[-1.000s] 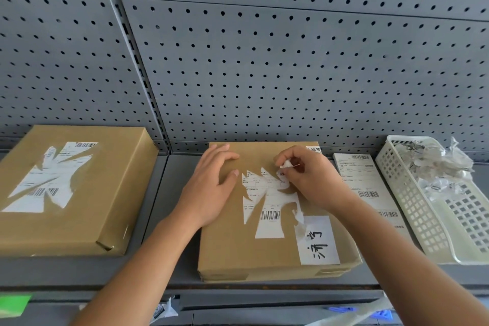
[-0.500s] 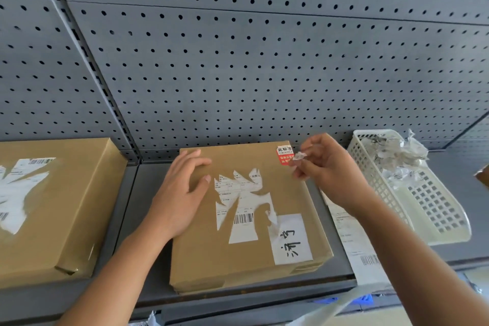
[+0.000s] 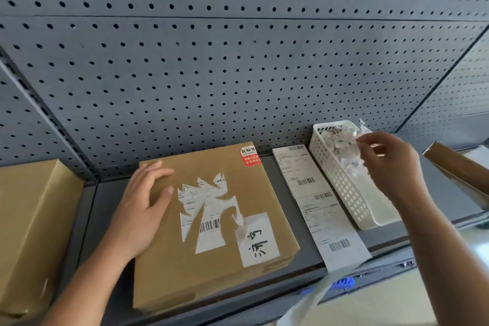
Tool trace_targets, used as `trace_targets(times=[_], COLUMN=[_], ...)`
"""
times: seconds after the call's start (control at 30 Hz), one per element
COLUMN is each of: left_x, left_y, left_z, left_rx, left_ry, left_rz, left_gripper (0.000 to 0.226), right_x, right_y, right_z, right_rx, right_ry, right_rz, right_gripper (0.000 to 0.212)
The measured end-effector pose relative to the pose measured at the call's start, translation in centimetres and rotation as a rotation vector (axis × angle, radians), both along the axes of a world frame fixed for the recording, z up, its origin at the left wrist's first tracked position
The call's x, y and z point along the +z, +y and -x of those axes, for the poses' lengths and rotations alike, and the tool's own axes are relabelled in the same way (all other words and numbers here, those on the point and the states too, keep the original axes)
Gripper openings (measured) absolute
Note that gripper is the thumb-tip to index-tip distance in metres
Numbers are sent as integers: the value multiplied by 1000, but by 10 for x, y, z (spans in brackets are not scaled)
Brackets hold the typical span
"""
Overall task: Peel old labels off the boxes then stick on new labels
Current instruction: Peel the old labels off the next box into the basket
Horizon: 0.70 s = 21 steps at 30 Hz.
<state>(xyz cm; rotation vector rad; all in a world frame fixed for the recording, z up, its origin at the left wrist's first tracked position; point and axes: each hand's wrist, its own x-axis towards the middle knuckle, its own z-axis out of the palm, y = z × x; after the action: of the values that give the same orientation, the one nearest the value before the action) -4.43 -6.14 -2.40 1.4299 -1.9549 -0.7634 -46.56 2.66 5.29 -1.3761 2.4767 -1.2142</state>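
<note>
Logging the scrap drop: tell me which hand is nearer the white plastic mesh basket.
Right. The right hand is over the white plastic mesh basket; the left hand rests flat on the brown cardboard box left of it.

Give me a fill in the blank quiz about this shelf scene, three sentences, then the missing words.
1. The left hand lies flat on the brown cardboard box, while the right hand hovers over the ____ plastic basket.
2. The long strip of white barcode labels lies ____ the box and the basket.
3. The red-and-white sticker sits at the box's far ____ corner.
Missing words: white; between; right.
</note>
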Motion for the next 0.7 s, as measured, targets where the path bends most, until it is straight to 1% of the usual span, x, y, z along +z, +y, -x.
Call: trace_targets(times=[0.07,0.2,0.3,0.43,0.7], left_x=[0,1,1,1,0], left_y=[0,0,0,0,0], left_z=[1,1,2,2,2], left_rx=[-4,-1,-2,-9,-11], left_ry=[-1,4,10,14,13], left_rz=[2,11,12,20,22], left_gripper=[32,31,30,30,30], right_x=[-4,-17,-28,-33,-34], right_y=[1,-2,-7,-14,-16], right_z=[9,22,28,27,23], right_rx=[-38,-70,-93,-124,-144], right_ry=[92,208,271,279,234], right_rz=[-16,-70,-117,-100,-57], right_gripper=[13,18,19,14,5])
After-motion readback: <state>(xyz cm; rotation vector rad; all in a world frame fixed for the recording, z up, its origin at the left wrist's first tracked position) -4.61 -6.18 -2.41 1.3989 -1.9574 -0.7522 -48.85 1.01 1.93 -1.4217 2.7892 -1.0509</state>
